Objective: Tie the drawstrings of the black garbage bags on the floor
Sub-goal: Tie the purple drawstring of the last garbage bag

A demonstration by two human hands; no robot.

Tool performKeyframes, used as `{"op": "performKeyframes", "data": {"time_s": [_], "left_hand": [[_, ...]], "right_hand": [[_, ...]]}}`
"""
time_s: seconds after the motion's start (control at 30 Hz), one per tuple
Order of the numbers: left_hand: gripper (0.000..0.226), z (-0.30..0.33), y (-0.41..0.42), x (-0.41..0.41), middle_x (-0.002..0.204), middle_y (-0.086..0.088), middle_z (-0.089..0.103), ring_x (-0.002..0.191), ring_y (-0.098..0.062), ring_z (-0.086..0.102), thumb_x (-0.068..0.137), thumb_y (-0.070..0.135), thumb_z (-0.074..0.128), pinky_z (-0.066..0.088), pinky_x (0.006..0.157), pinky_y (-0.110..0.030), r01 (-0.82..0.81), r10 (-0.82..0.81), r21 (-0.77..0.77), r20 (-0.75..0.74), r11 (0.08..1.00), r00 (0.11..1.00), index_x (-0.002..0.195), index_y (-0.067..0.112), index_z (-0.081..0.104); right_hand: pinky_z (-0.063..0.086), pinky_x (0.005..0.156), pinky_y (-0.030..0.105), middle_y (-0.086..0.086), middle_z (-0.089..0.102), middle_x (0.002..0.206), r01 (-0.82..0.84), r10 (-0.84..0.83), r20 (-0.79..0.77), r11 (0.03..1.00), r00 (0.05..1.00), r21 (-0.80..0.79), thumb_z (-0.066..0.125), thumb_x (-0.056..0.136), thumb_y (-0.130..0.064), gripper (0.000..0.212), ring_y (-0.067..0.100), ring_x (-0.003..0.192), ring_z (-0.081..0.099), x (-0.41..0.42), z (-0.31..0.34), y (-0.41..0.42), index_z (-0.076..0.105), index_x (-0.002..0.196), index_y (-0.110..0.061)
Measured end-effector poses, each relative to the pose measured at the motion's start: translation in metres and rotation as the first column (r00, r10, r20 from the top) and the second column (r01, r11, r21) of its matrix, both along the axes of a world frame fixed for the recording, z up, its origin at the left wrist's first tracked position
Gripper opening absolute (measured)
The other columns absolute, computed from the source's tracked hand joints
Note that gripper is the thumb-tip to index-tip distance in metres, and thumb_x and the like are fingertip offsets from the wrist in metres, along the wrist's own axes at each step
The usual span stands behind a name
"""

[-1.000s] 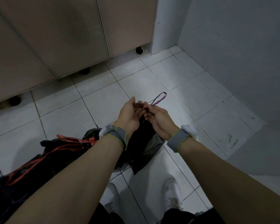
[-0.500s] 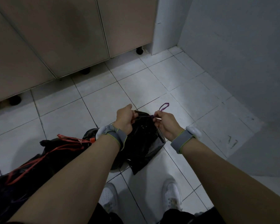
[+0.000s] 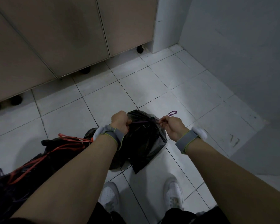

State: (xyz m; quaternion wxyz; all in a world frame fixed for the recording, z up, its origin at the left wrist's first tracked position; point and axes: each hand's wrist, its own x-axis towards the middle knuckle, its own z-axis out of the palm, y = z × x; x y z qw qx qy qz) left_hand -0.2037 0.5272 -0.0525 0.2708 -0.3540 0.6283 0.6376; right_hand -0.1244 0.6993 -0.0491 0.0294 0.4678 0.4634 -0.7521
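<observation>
Here a small black garbage bag (image 3: pixel 142 139) sits on the white tiled floor (image 3: pixel 136 88), just ahead of a pair of white shoes (image 3: pixel 174 197). Its plastic is glossy and crumpled, the neck bunched together at the top, and one loose corner of the film points back toward the shoes. A thin purple drawstring (image 3: pixel 140 121) runs taut across the gathered neck. The left hand (image 3: pixel 120 121) is curled into a fist at the left side of the bag, gripping one end of that string. The right hand (image 3: pixel 172 125) is at the bag's right side, its fingertips pinching the other end, and a small purple loop (image 3: pixel 172 112) stands up just beyond those fingers. Both wrists wear grey bands with white pieces on them.

Left of this bag, touching it or nearly so, lies a second black bag (image 3: pixel 61 152), flatter and more sprawled, with red drawstrings (image 3: pixel 39 160) trailing loose over it in long loops; the left forearm covers part of it. Further left of that, at the frame's edge, is more dark plastic (image 3: pixel 0 191) with a bit of purple string (image 3: pixel 0 171) showing.

Beyond the bag stand beige cabinet doors (image 3: pixel 55 38) raised on short black feet, and to the bag's right rises a plain grey wall (image 3: pixel 241 54).
</observation>
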Motion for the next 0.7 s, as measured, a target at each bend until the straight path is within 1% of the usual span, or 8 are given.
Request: {"op": "performKeyframes", "data": {"time_s": [0.1,0.17,0.3,0.4,0.47,0.53,0.6,0.7], "left_hand": [[0.028,-0.005,-0.007,-0.002,0.066,-0.005,0.037,0.047,-0.018,0.040,0.104,0.008,0.034,0.023,0.053,-0.025,0.010,-0.009,-0.042,0.029,0.999,1.000,0.077,0.014,0.039],[0.027,-0.009,-0.011,-0.003,0.066,-0.005,0.038,0.041,-0.015,0.043,0.104,0.008,0.034,0.024,0.051,-0.023,0.025,-0.023,-0.058,0.035,0.998,0.999,0.078,0.014,0.038],[0.013,-0.019,-0.019,-0.002,0.068,-0.004,0.034,0.045,-0.014,0.038,0.106,0.009,0.031,0.023,0.039,-0.014,0.038,-0.036,-0.104,0.026,0.994,0.999,0.102,0.016,0.041],[0.022,-0.025,-0.025,-0.004,0.068,-0.004,0.033,0.050,-0.016,0.034,0.105,0.006,0.031,0.022,0.034,-0.009,0.076,-0.075,-0.141,0.009,0.987,0.997,0.086,0.012,0.041],[0.030,-0.028,-0.028,-0.003,0.065,-0.005,0.033,0.051,-0.016,0.034,0.105,0.006,0.031,0.021,0.041,-0.020,0.104,-0.105,-0.167,0.006,0.980,0.994,0.075,0.012,0.036],[0.032,-0.029,-0.028,-0.002,0.064,-0.007,0.035,0.052,-0.019,0.035,0.104,0.006,0.033,0.021,0.050,-0.027,0.124,-0.121,-0.156,0.029,0.980,0.992,0.072,0.011,0.035],[0.029,-0.028,-0.027,0.001,0.064,-0.009,0.039,0.052,-0.021,0.039,0.103,0.007,0.039,0.028,0.048,-0.025,0.124,-0.119,-0.111,0.058,0.986,0.991,0.073,0.011,0.040],[0.022,-0.023,-0.024,0.004,0.064,-0.007,0.043,0.047,-0.020,0.046,0.100,0.009,0.046,0.029,0.043,-0.020,0.127,-0.125,-0.070,0.038,0.989,0.991,0.078,0.010,0.048]], "right_hand": [[0.040,0.057,0.027,0.017,0.051,0.070,0.020,-0.021,0.021,1.000,1.000,0.009,0.034,0.104,0.003,0.036,0.024,0.059,0.045,0.001,-0.007,0.001,0.049,0.072,-0.003],[0.041,0.057,0.028,0.017,0.050,0.069,0.029,-0.030,0.030,1.000,0.999,0.008,0.033,0.104,0.004,0.037,0.024,0.059,0.045,0.003,-0.011,0.003,0.049,0.071,-0.003],[0.047,0.055,0.026,0.016,0.050,0.071,0.046,-0.046,0.052,0.999,0.998,0.001,0.032,0.103,0.006,0.037,0.022,0.061,0.048,0.005,-0.017,0.004,0.048,0.072,-0.004],[0.053,0.049,0.020,0.013,0.049,0.073,0.102,-0.101,0.055,0.995,0.993,-0.018,0.033,0.103,0.008,0.036,0.022,0.062,0.051,0.004,-0.021,0.005,0.048,0.072,-0.003],[0.056,0.050,0.020,0.014,0.050,0.074,0.097,-0.096,0.052,0.995,0.994,-0.016,0.035,0.102,0.009,0.035,0.023,0.063,0.054,0.004,-0.024,0.004,0.050,0.072,-0.001],[0.059,0.066,0.028,0.015,0.052,0.074,0.073,-0.072,0.047,0.997,0.996,-0.014,0.037,0.101,0.009,0.035,0.026,0.064,0.056,0.005,-0.028,0.000,0.051,0.071,0.001],[0.056,0.076,0.034,0.016,0.053,0.074,0.054,-0.053,0.043,0.999,0.998,-0.007,0.038,0.102,0.006,0.034,0.027,0.065,0.058,0.004,-0.031,-0.005,0.052,0.071,0.002],[0.050,0.058,0.024,0.013,0.056,0.075,0.006,-0.007,0.056,1.000,0.998,0.006,0.043,0.102,0.001,0.029,0.024,0.066,0.061,0.002,-0.029,-0.008,0.055,0.076,0.000]]}}
